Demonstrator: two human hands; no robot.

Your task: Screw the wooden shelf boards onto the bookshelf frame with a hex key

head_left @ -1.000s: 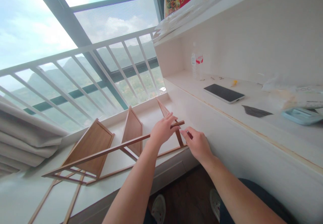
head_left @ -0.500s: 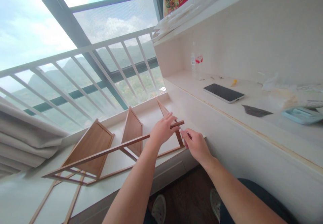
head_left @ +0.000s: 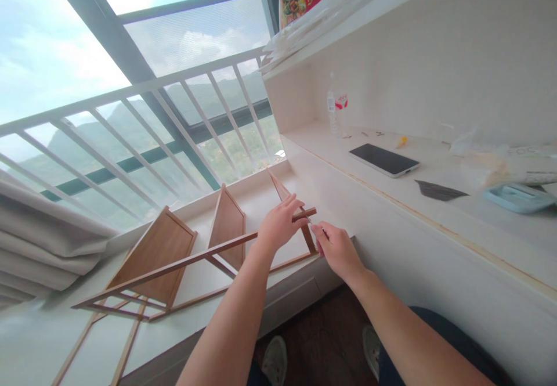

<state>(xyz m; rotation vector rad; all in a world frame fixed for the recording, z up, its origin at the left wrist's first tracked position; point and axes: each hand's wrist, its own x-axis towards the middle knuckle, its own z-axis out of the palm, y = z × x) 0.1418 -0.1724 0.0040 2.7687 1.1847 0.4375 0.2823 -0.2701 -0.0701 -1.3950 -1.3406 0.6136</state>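
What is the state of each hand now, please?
Left hand: closed around the wooden rail of the rack.
Right hand: fingers pinched at the rail's end; what they pinch cannot be told.

Matt wood frame, smooth white ledge

We see a wooden rack (head_left: 174, 258) with matt brown panels and thin slats, lying on a smooth white sill (head_left: 270, 194); the phone (head_left: 383, 159) has a glossy dark glass face, the bottle (head_left: 334, 107) is clear plastic.

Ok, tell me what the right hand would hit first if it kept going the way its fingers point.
The right hand points up and left at the end of the wooden rail gripped by the left hand. It would probably meet that rail end, or the left hand's fingers; depth is hard to judge.
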